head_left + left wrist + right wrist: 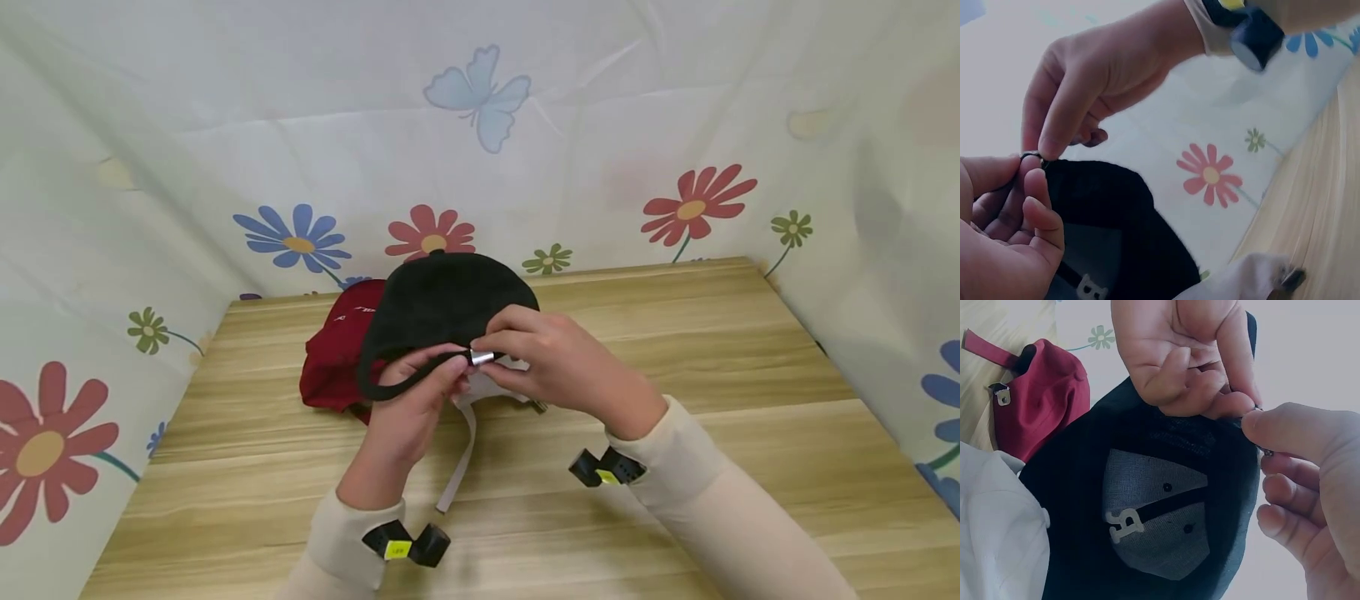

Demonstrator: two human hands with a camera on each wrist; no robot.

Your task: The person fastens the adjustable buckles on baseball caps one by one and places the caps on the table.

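A black cap [453, 292] is held up over the table, its back strap [408, 385] turned toward me. My left hand [408, 408] pinches the strap between thumb and fingers, beside a small silver buckle [482, 357]. From the other side, my right hand [558, 362] pinches at the buckle with thumb and forefinger. Both sets of fingertips come close together there. In the right wrist view the cap's inside shows, with a grey lining [1154, 550] and a pale letter-like mark. The strap's end is mostly hidden by the fingers.
Behind the black cap to the left lies a red cap [333, 358]. A white cap [487, 387] sits beneath the hands, its loose strap [462, 467] trailing toward me on the wooden table [675, 333]. Flower-printed white cloth [585, 167] encloses the back and sides.
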